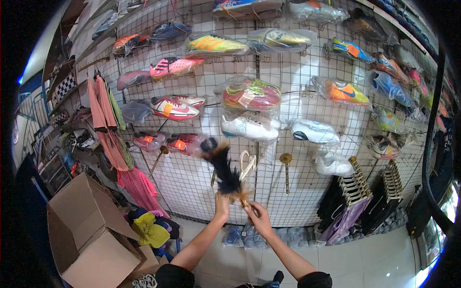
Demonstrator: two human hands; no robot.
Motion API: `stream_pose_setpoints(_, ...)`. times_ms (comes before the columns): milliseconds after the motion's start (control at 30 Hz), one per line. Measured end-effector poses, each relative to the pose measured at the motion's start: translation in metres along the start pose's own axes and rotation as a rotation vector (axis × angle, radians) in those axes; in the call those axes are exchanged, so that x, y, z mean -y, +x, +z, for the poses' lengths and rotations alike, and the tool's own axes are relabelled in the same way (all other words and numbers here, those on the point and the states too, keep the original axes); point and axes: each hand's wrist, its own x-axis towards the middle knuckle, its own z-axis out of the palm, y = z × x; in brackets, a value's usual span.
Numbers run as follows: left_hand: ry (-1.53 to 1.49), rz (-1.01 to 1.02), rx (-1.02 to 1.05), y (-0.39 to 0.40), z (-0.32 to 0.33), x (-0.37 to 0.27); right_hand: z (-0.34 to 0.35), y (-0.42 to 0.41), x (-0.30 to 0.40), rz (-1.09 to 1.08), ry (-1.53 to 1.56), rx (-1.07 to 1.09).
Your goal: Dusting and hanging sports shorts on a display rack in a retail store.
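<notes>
A feather duster (225, 169) with dark and brown feathers is held out in front of a wire grid wall (201, 201), its tip slanting up to the left. My right hand (260, 217) grips the duster's handle near the base of the feathers. My left hand (222, 207) is raised against the lower feathers; its fingers are mostly hidden, so what it holds is unclear. Cream plastic hangers (247, 165) hang on the grid just right of the duster. Above them is a bagged pair of white shoes (249, 126), and bagged maroon shoes (185, 143) are at the upper left.
An open cardboard box (104, 259) stands at the lower left, beside a pile of clothes (151, 230). Pink garments (102, 108) hang at the left. Metal display arms (286, 172) jut from the grid. Trousers on hangers (347, 212) hang at the right, above bagged goods (288, 237) along the floor.
</notes>
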Motion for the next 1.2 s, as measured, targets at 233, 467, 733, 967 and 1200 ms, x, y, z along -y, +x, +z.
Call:
stream_pose_setpoints(233, -0.389, -0.073, 0.297, -0.009, -0.005, -0.043, -0.056, -0.017, 0.002, -0.136, -0.419, -0.185)
stream_pose_setpoints(467, -0.493, -0.165, 0.091, -0.006, 0.005, -0.044, -0.068, -0.023, -0.008, -0.116, -0.356, -0.104)
stream_pose_setpoints(733, -0.663, -0.195, -0.268, -0.009, 0.017, -0.069, -0.059, -0.035, -0.015, -0.130, -0.400, 0.093)
stream_pose_setpoints(967, -0.655, -0.178, -0.229, -0.008, 0.017, -0.068, -0.056, -0.038, -0.007, -0.036, -0.350, 0.131)
stream_pose_setpoints(1200, -0.508, -0.223, 0.044, -0.006, 0.000, -0.067, -0.044, -0.027, -0.005, 0.110, 0.032, -0.182)
